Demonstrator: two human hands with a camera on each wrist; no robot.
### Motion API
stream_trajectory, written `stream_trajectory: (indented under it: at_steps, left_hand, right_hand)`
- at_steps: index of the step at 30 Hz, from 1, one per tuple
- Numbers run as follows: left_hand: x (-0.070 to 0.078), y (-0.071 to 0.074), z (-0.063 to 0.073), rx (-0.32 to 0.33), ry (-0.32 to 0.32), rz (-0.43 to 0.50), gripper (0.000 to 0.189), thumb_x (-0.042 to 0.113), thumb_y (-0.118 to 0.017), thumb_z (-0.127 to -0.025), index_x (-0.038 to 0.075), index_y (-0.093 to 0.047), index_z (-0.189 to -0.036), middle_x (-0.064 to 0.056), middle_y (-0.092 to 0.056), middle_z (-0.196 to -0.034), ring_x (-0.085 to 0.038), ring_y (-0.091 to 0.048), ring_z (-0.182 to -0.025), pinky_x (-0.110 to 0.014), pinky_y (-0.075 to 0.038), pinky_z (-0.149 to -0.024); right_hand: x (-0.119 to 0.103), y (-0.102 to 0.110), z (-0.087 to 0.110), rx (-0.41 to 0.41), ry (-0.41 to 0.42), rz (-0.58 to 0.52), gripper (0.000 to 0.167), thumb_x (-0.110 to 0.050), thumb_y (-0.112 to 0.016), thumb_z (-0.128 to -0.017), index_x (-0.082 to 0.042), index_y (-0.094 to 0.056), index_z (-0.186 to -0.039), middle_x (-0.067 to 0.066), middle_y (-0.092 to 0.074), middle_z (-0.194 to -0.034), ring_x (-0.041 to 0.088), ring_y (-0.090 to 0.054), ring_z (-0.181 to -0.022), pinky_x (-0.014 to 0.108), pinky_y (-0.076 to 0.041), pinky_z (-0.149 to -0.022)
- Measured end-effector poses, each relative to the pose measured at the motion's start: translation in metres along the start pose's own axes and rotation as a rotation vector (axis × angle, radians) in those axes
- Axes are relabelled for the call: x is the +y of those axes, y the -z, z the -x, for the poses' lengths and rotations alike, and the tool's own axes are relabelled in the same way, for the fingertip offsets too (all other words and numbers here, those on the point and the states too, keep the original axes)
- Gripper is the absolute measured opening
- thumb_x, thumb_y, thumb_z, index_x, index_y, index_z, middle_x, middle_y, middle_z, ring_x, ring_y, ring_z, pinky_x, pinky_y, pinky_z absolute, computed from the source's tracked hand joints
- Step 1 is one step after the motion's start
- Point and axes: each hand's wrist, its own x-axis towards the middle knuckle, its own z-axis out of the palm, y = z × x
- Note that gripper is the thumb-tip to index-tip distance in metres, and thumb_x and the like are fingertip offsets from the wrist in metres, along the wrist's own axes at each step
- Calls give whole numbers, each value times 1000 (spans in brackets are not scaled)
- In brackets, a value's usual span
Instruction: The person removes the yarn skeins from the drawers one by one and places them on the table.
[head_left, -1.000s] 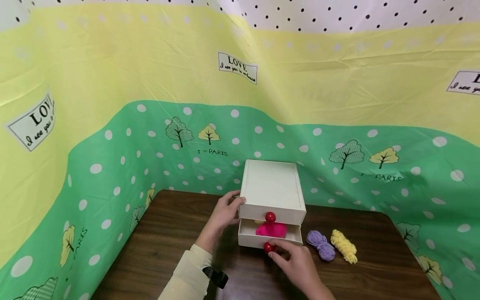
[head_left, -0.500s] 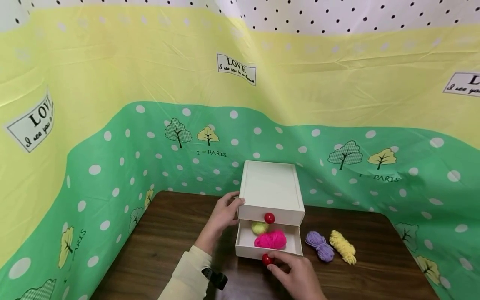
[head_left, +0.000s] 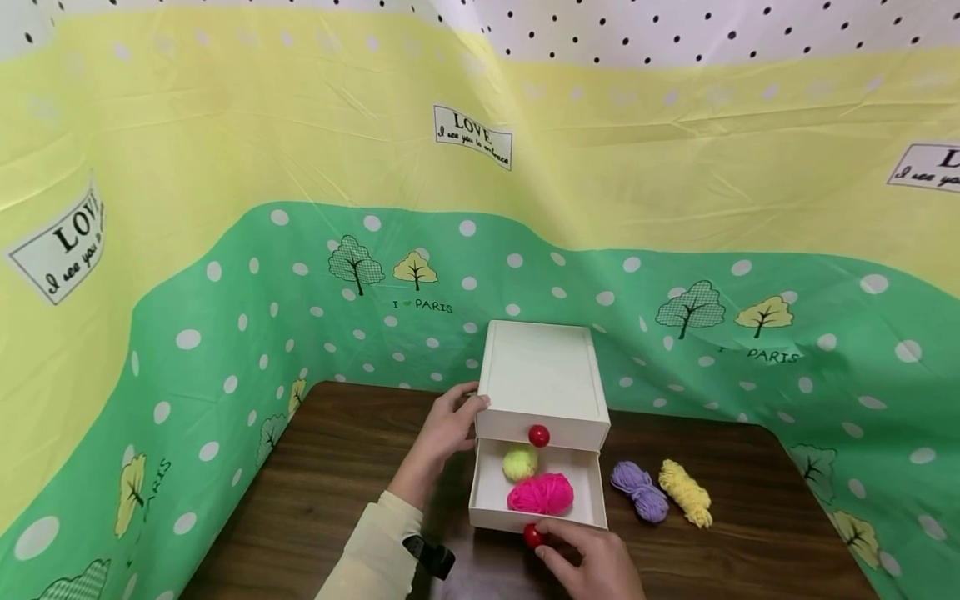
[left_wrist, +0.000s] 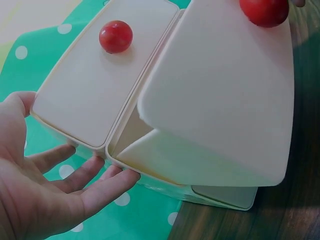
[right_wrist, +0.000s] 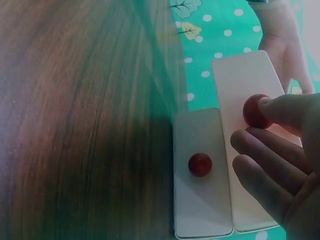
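A small white chest of drawers (head_left: pixel 543 367) has red ball knobs. My right hand (head_left: pixel 592 562) pinches the red knob (head_left: pixel 533 535) of a pulled-out drawer (head_left: pixel 501 518) between thumb and fingers. Inside that drawer lie a pink yarn skein (head_left: pixel 542 494) and a yellow-green yarn ball (head_left: pixel 520 462). My left hand (head_left: pixel 446 429) rests against the chest's left side, its fingertips (left_wrist: pixel 127 177) spread along the edge and the thumb at the upper corner. The top drawer (left_wrist: pixel 85 85) is closed, and a lower drawer front (right_wrist: pixel 202 200) is in the right wrist view.
To the right of the chest, a purple yarn skein (head_left: pixel 640 492) and a yellow yarn skein (head_left: pixel 686 493) lie on the dark wooden table (head_left: pixel 315 492). A green and yellow patterned curtain (head_left: pixel 405 350) hangs right behind the chest and along the left.
My right hand has drawn the drawer further out toward me, so the pink skein and the yellow-green ball show more fully. The left hand has stayed on the chest.
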Motion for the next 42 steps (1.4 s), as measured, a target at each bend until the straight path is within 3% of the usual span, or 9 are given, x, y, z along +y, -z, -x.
stream_trajectory:
  at_steps: [8,18,24,30,42]
  left_hand:
    - [1,0,1,0,-12,-7,59,42,-61,-99,12,-52,-148,-19,-62,-126,-34,-68,-113,-55,-58,-88]
    - [-3,0,0,6,-1,-12,60,44,-62,-98,13,-52,-148,-19,-61,-127,-35,-67,-114,-59,-56,-91]
    - [-3,0,-2,3,-8,-11,60,44,-62,-98,13,-52,-148,-20,-61,-129,-35,-66,-115,-59,-56,-90]
    - [-1,-1,-2,7,-2,-14,59,44,-62,-98,13,-53,-147,-19,-62,-127,-35,-67,-114,-59,-57,-90]
    - [-2,-8,2,54,-83,-68,57,42,-60,-99,8,-55,-145,-18,-65,-119,-30,-68,-103,-52,-60,-86]
  right_hand:
    - [-1,1,3,-9,25,-15,38,-11,-91,-71,-32,-78,-99,-22,-75,-96,2,-73,-88,29,-60,-75]
    - [-8,30,-3,-153,-16,-87,20,-22,-87,-82,-28,-78,-100,-17,-74,-88,-5,-66,-79,27,-58,-67]
    - [-15,46,-14,-106,16,-88,17,-21,-86,-84,-31,-76,-93,-23,-71,-87,-5,-65,-78,25,-57,-65]
    - [-17,51,-28,-27,33,-58,24,-14,-89,-78,-27,-76,-92,-16,-73,-90,-3,-65,-78,21,-54,-59]
    - [-8,41,-53,-125,34,-4,25,-16,-89,-80,-23,-78,-102,-16,-70,-107,10,-69,-96,30,-58,-74]
